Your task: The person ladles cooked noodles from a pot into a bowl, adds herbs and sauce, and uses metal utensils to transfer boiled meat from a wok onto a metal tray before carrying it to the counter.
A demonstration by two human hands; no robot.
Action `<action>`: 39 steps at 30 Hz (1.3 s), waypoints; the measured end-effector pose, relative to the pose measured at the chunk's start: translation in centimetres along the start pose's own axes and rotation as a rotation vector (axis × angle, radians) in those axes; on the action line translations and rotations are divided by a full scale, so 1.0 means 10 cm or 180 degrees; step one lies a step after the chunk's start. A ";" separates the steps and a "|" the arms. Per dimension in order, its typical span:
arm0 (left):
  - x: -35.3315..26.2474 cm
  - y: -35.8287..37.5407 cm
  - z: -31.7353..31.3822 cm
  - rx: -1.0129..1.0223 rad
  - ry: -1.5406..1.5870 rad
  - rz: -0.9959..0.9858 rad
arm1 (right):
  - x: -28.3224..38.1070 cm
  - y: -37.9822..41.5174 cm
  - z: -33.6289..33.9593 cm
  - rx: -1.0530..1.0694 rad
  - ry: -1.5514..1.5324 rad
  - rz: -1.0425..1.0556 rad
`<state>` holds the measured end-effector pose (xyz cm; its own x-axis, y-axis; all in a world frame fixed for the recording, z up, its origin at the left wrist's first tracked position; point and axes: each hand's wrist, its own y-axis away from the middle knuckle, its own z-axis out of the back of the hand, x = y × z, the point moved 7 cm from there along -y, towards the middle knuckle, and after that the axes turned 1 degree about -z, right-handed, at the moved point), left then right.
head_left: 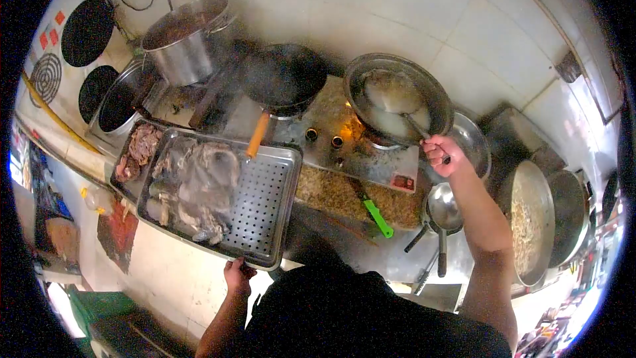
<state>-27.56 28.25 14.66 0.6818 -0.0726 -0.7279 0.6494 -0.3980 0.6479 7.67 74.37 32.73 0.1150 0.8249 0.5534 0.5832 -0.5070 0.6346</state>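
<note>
My right hand point(442, 156) is closed around the dark handle of a ladle point(415, 124), whose head is sunk in the liquid of a large wok point(434, 96). Cloudy, foamy liquid point(392, 93) fills the bottom of this wok, and flame glows at its left side. Down at the front edge of a perforated metal tray point(265, 209), my left hand point(238, 277) has its fingers closed on the rim. Steaming pieces of pale cooked meat point(205, 182) cover the tray's left and middle.
A smaller wok with a wooden handle point(258, 134) sits left of the burner knobs. Behind the tray stands a steel stockpot point(187, 43). A green-handled knife point(377, 219), a steel ladle point(444, 205) and a wide pan of pale strips point(527, 225) lie toward the right.
</note>
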 end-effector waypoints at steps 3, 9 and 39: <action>-0.01 0.00 -0.01 0.0020 -0.0048 0.0007 | 0.01 0.02 0.04 -0.0139 -0.0005 0.0118; 0.00 -0.01 0.00 0.0126 0.0007 -0.0138 | 0.01 0.37 -0.10 -0.0416 0.0392 0.0442; 0.00 -0.05 0.02 0.0387 -0.0171 -0.0104 | -0.65 1.38 -0.58 -0.0862 0.0215 0.0541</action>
<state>-27.96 28.24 14.28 0.6399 -0.1053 -0.7612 0.6231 -0.5086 0.5942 10.31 60.57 40.97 0.1335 0.7090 0.6925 0.3242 -0.6915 0.6455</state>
